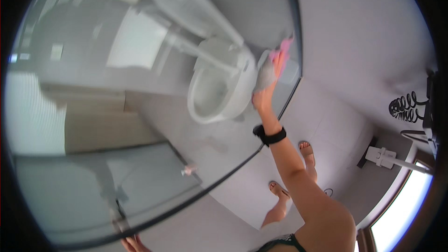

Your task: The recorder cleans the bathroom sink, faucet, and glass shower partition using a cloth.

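My right hand (265, 98), with a black band on the wrist, is stretched out against a glass shower panel (168, 178). A pink cloth (285, 50) shows at its fingertips. A pale grey piece (265, 77), perhaps a pad or cloth, lies along the same hand; its exact kind is blurred. At the lower left, part of my left hand (132, 243) meets the panel's dark edge strip (140, 230). Whether those fingers grip the strip cannot be told. A reflection of that hand appears in the glass.
Through the glass stand a white toilet (210, 94) with its lid raised and a small bin (288, 70). A coiled black hose (406, 106) hangs on the right wall, near a white wall fitting (381, 157). My sandalled feet (306, 148) stand on the tiled floor (325, 119).
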